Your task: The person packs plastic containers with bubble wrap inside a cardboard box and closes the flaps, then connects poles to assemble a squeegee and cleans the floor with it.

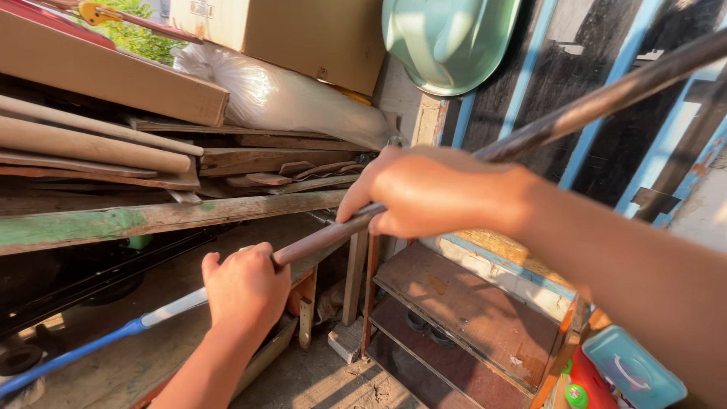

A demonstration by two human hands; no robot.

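Stacked planks [250, 160], a cardboard box [303, 34], a green basin [447, 42] and a teal container [632, 367] lie around

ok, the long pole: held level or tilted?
Tilted. The pole runs from its blue end at lower left up to upper right, with the left hand gripping low and the right hand higher.

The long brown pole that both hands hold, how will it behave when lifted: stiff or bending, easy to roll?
The pole probably stays stiff: it runs straight past the right hand and left hand. Being round, it would likely roll if laid flat. Its length may make it awkward among the stacked planks.
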